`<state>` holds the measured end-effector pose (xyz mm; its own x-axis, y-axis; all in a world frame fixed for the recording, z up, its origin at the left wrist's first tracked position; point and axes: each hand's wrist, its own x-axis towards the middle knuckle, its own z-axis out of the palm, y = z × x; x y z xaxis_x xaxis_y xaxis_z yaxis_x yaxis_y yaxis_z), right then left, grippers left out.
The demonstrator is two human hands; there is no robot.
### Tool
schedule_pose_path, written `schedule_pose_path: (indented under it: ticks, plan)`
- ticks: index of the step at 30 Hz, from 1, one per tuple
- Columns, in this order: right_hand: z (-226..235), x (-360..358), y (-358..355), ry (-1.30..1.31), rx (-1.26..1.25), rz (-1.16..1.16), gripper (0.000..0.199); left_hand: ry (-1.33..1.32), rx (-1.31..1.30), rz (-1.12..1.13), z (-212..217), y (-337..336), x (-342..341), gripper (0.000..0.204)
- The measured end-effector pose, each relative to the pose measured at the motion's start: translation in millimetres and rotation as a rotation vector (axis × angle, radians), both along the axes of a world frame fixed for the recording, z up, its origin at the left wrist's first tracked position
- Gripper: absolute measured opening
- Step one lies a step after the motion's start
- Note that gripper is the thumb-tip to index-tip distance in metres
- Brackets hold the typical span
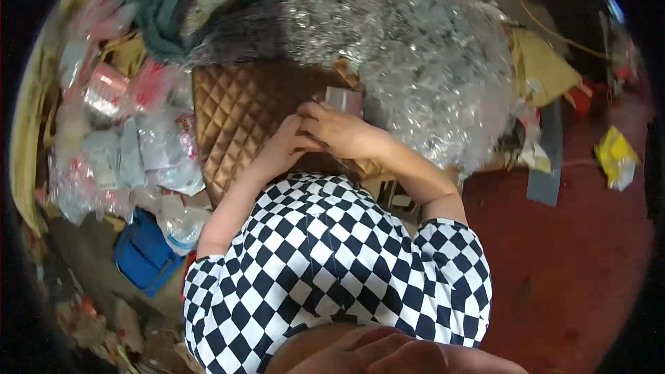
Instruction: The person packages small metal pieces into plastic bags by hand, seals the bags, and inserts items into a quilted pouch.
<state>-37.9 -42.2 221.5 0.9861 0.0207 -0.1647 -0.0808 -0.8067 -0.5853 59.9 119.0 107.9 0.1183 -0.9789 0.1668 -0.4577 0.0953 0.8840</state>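
My left hand [282, 147] and my right hand [336, 130] meet close in front of my body, over a brown quilted cover [235, 121]. The fingers of both are bent and drawn together. Whatever they pinch is hidden or too small to make out. Just beyond my right hand's knuckles lies a small grey-pink box-like thing [344, 100]. A big heap of shiny clear plastic pieces [443, 76] spreads along the far and right side of the cover, near my right forearm.
Clear plastic bags with packets [163, 142] crowd the left side. A blue plastic item [147, 253] stands below them. Dark green cloth [159, 7] lies at the far left. On the right, a yellow packet [615, 158] and a grey strip [544, 183] lie on the red floor [554, 270].
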Motion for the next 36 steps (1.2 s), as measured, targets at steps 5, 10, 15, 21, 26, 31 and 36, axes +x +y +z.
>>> schedule_pose_path:
  ticks: [5, 10, 15, 21, 26, 31, 36]
  plan:
    - [3.2, -43.1, -24.4, 0.034, 0.166, 0.087, 0.036, 0.174, 0.053, -0.030, 40.5, -11.0, -13.3, 0.033]
    - [-10.8, -83.5, -45.8, -0.140, -0.135, -0.040, 0.010, 0.275, 0.059, -0.110, 52.8, -57.5, -10.1, 0.029]
    - [24.8, -137.4, -133.5, -0.292, -0.106, -0.513, 0.011, -0.066, -0.198, 0.481, 23.3, -106.1, -22.9, 0.036]
    - [-8.0, -254.3, -279.8, -0.210, 0.067, -1.041, 0.019, -0.417, 0.100, 0.051, -74.9, -119.9, -81.2, 0.053]
    - [-65.5, -289.5, -357.0, -0.401, -0.257, -1.252, 0.033, -0.587, 0.243, -0.043, -117.2, -128.3, -73.9, 0.030]
    - [-47.4, -146.7, -388.0, -0.419, -0.457, -0.862, 0.045, -0.459, 0.440, 0.068, -102.9, -102.9, -51.5, 0.010]
    - [-177.8, -85.8, -517.4, -0.476, -0.050, -1.085, 0.045, -0.395, 0.479, 0.037, -76.9, -110.2, -38.7, 0.010]
